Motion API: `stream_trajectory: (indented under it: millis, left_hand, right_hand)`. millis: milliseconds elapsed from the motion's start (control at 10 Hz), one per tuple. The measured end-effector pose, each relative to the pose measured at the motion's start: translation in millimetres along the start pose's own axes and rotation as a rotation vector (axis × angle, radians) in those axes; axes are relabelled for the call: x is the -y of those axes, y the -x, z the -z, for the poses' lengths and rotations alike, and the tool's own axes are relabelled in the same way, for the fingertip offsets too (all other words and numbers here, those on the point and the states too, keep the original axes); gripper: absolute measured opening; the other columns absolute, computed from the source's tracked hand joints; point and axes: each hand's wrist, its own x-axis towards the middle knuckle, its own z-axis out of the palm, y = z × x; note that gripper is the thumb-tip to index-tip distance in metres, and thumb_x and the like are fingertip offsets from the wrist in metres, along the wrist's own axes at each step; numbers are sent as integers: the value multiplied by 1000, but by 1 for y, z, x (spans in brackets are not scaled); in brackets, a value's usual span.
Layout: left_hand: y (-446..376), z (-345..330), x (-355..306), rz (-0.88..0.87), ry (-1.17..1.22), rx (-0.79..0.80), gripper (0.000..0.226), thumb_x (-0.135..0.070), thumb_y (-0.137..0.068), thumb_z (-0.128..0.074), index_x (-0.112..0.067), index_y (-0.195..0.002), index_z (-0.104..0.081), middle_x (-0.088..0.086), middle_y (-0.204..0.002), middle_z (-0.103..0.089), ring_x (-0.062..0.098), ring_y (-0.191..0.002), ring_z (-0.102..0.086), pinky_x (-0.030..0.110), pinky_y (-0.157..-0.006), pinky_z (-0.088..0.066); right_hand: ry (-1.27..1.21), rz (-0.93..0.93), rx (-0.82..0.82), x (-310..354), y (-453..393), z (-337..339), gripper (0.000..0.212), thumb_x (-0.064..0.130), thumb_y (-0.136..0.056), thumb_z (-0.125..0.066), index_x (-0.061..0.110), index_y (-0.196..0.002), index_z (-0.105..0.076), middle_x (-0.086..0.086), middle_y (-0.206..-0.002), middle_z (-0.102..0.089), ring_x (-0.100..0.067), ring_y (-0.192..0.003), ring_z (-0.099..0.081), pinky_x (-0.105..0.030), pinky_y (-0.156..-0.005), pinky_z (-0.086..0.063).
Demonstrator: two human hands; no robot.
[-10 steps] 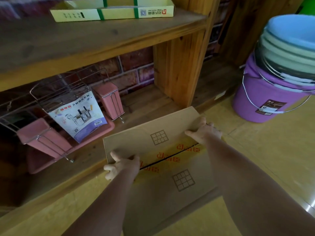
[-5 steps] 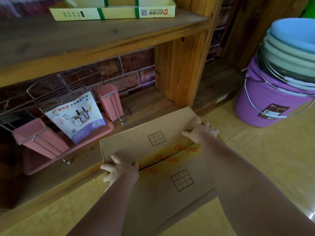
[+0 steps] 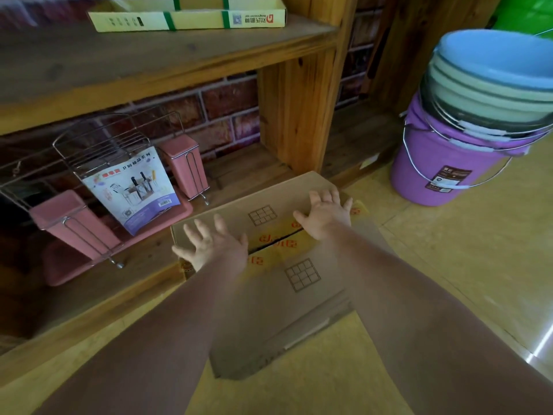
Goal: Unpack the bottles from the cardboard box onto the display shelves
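With the cardboard box [image 3: 302, 274] on the floor against the low shelf [image 3: 143, 262], flaps taped: left hand [image 3: 214, 245] spread flat near its far-left corner, right hand [image 3: 326, 215] splayed far right, neither grip holding anything. Risk: yanking the seam tips the unseen bottles.

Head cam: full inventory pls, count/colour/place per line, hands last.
cardboard box: 1, brown with red print, on the floor against the lower shelf, flaps closed
flat carton: 1, pale yellow with green bands, on the upper shelf
wire rack: 1, metal, with a printed card, on the lower shelf
holders: 2, pink, clipped to the rack ends
tray: 1, pink, under the rack
buckets: 1 nested stack, purple outermost, pale green and blue inside, on the floor at right
bottles: none visible
left hand: fingers spread, over the box top
right hand: fingers spread, over the box's far flap
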Motion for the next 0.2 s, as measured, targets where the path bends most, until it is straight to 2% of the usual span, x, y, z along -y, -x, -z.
stream_trajectory:
  millis: [100,200]
  left_hand:
    - [10,15,-9,-117,24,-64,69,-50,-96,-31,-23,-151,0,10,-159,1,29,-146,5,58,-113,0]
    - [13,26,-18,-245,69,-128,66,-45,-97,-35,-21,-151,-5,9,-158,-7,28,-146,-1,54,-115,-3]
  right_hand:
    - [-69,22,-5,5,18,9,69,52,-96,-36,17,-151,-15,-11,-158,-13,-27,-147,-2,-48,-118,-3]
    - [-153,53,-8,13,32,16,67,48,-97,-37,12,-151,-18,-11,-158,-15,-26,-147,-8,-41,-119,-12]
